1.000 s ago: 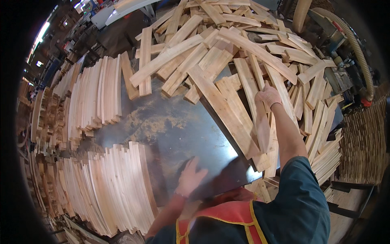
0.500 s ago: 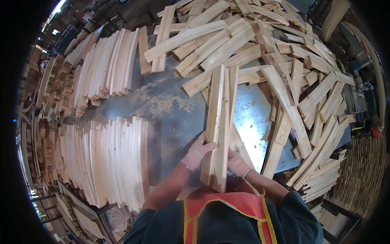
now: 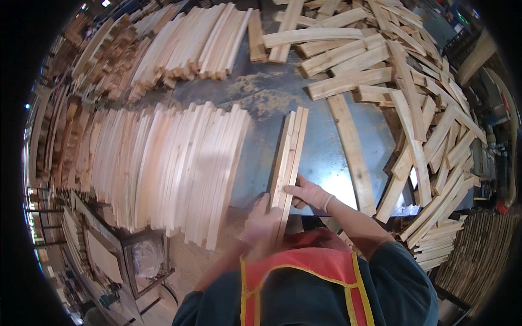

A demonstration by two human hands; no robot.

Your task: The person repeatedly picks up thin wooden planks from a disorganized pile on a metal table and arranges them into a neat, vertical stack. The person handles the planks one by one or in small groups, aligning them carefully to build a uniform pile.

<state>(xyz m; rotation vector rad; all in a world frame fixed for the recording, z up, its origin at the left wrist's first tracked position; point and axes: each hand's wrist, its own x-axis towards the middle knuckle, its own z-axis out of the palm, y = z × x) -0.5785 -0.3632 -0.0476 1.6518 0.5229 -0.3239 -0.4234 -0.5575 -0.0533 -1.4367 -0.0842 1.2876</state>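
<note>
Two narrow wooden boards point(image 3: 292, 157) stand up on a slant before me, pressed side by side with their long edges facing me. My left hand point(image 3: 262, 221) grips them low on the left side and is somewhat blurred. My right hand point(image 3: 309, 195) closes on their right side, thumb across the near edge; its other fingers are partly hidden. Both hands look pale, as if thinly gloved. To the right, a single loose board point(image 3: 352, 157) lies on the metal table point(image 3: 321, 125).
On the left a long row of boards point(image 3: 174, 168) stands packed on edge, with another row point(image 3: 190, 43) behind it. A jumbled heap of boards point(image 3: 348, 54) covers the far and right side. Sawdust point(image 3: 261, 95) lies on the table. A ribbed hose point(image 3: 503, 103) hangs at far right.
The view has swung, so the rows and heap sit higher and further right. The held boards are now drawn closely together, and the loose board lies apart from them on the right.
</note>
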